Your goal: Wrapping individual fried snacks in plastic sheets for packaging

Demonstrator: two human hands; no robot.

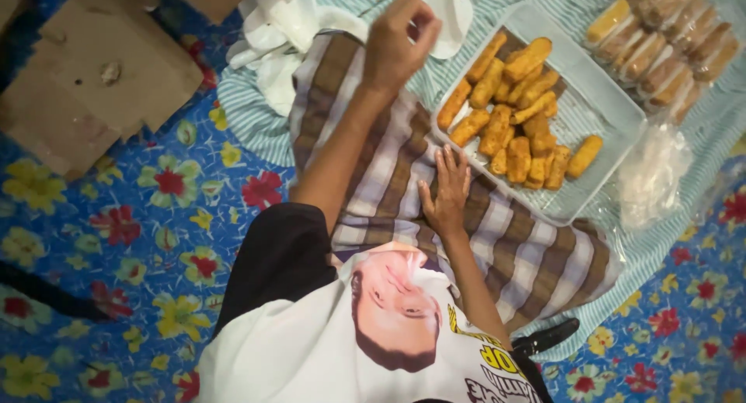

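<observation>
My left hand (396, 45) is raised over my lap with its fingers curled shut, thumb against fingertips. A white plastic sheet (449, 14) lies just beyond it; I cannot tell whether they touch. My right hand (447, 189) rests flat, fingers apart, on the brown-and-white checked cloth (513, 247) across my lap. Its fingertips almost reach the near edge of a clear plastic tray (614, 131). The tray holds several golden fried sticks (505, 115) piled toward its left side.
Several wrapped fried sticks (668, 38) lie in rows at the top right, with crumpled clear plastic (649, 174) beside the tray. White plastic pieces (280, 38) are heaped at top centre. Cardboard (101, 69) lies on the blue floral mat (155, 216). A green-striped cloth (249, 115) lies underneath.
</observation>
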